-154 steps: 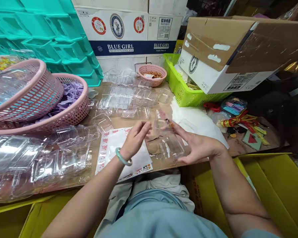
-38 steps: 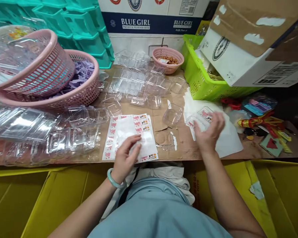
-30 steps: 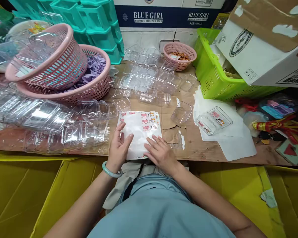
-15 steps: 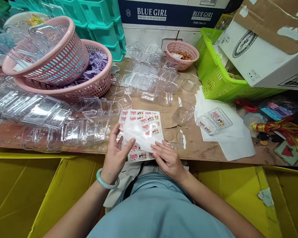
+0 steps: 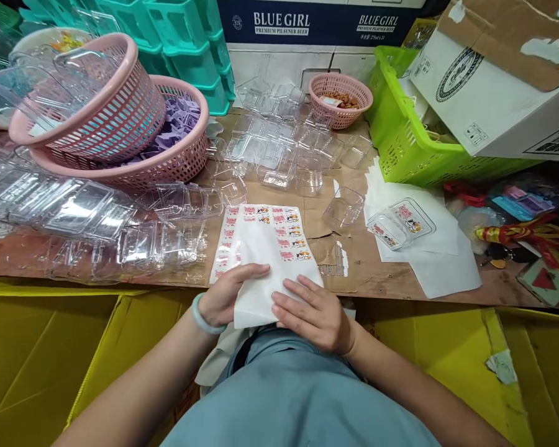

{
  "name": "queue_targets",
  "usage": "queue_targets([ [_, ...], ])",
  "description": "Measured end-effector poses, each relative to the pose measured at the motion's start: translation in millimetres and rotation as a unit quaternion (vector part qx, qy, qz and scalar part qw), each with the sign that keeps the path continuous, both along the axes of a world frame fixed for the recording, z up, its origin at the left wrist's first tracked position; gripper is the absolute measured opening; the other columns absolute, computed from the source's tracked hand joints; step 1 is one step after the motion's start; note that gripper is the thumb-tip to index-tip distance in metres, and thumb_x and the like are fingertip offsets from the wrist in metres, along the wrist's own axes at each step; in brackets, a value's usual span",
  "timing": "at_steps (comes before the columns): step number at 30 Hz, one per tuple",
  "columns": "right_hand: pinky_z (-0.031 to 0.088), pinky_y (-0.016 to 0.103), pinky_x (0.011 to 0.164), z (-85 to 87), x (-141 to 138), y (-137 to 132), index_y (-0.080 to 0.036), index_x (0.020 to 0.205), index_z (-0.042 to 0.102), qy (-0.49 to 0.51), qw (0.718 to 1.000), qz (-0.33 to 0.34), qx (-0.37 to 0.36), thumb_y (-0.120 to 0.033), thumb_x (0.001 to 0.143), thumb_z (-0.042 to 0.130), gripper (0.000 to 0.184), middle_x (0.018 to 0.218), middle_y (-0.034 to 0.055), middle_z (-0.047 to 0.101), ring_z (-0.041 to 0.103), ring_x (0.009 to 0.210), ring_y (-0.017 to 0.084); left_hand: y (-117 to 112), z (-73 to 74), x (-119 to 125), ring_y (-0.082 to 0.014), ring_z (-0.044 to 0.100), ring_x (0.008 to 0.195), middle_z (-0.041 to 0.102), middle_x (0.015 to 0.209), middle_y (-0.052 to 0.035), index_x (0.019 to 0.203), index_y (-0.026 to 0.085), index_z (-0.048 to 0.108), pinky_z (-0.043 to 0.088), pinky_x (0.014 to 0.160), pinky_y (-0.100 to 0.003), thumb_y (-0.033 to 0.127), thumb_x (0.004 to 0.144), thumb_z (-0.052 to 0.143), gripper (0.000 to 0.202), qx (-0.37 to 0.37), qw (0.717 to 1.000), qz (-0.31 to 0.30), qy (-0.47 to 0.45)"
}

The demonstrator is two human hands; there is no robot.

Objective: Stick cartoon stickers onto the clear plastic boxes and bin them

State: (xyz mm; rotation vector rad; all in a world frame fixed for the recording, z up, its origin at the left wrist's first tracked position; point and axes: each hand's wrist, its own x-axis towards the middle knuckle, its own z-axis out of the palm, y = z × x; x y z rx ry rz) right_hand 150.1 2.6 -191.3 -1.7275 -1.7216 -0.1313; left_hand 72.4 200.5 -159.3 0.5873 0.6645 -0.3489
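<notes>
A sheet of stickers (image 5: 292, 233) with pink lettering and cartoon cats lies at the table's front edge, its middle a bare white area. More printed sheet shows at its left side; whether these are separate sheets I cannot tell. My left hand (image 5: 230, 293) pinches the sheet's lower left, thumb on top and fingers hidden beneath. Flat across the lower right of the sheet rests my right hand (image 5: 314, 315), fingers stretched out. To the right, a clear plastic box (image 5: 403, 223) bearing cat stickers lies on white paper (image 5: 442, 276). Beyond the sheet is a plain clear box (image 5: 345, 207).
Clear plastic boxes crowd the left (image 5: 69, 205) and back (image 5: 279, 149) of the table. Pink baskets (image 5: 186, 152) hold purple pieces and clear plastic. A small pink basket (image 5: 328, 115) holds brown pieces. A green crate (image 5: 410, 143) stands at right under a carton (image 5: 489, 105).
The sheet has shifted toward me and now lies flatter, its lower part white where stickers showed before. My left hand has moved down with its thumb over the sheet; my right hand has spread flatter.
</notes>
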Motion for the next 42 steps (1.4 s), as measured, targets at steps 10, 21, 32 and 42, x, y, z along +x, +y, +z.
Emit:
queue_targets([
  [10, 0.046, 0.041, 0.104, -0.4, 18, 23, -0.024, 0.126, 0.059, 0.225, 0.940, -0.255, 0.025, -0.034, 0.083, 0.071, 0.046, 0.125, 0.0090, 0.063, 0.057, 0.119, 0.024, -25, -9.0, 10, -0.0296, 0.070, 0.091, 0.075, 0.096, -0.0096, 0.111, 0.013, 0.067, 0.056, 0.083, -0.039, 0.015, 0.065, 0.073, 0.046, 0.118, 0.987, 0.107, -0.028],
  [21, 0.047, 0.043, 0.096, -14.1, 27, 26, -0.021, 0.124, 0.060, 0.090, 0.965, -0.246, 0.015, -0.028, 0.094, 0.057, 0.031, 0.108, 0.0075, 0.073, 0.068, 0.096, 0.023, -20, -2.9, 14, -0.0311, 0.068, 0.098, 0.074, 0.097, -0.0102, 0.110, 0.013, 0.067, 0.054, 0.086, -0.037, 0.016, 0.063, 0.075, 0.048, 0.129, 0.988, 0.083, -0.035],
  [32, 0.050, 0.041, 0.094, -8.8, 40, 26, -0.023, 0.101, 0.068, 0.086, 0.960, -0.257, 0.065, -0.017, 0.091, 0.056, 0.017, 0.095, 0.0039, 0.075, 0.069, 0.088, 0.019, -22, -2.8, 20, -0.0316, 0.066, 0.102, 0.074, 0.097, -0.0096, 0.108, 0.012, 0.068, 0.053, 0.084, -0.037, 0.019, 0.062, 0.075, 0.048, 0.171, 0.982, 0.072, -0.045],
  [42, 0.051, 0.040, 0.097, -13.1, 44, 26, -0.025, 0.114, 0.068, 0.214, 0.960, -0.168, 0.072, -0.024, 0.085, 0.068, 0.029, 0.110, 0.0054, 0.073, 0.067, 0.104, 0.020, -18, 0.2, 25, -0.0271, 0.068, 0.086, 0.073, 0.093, -0.0101, 0.100, 0.010, 0.068, 0.052, 0.076, -0.034, 0.016, 0.060, 0.072, 0.041, 0.143, 0.986, 0.076, -0.043],
])
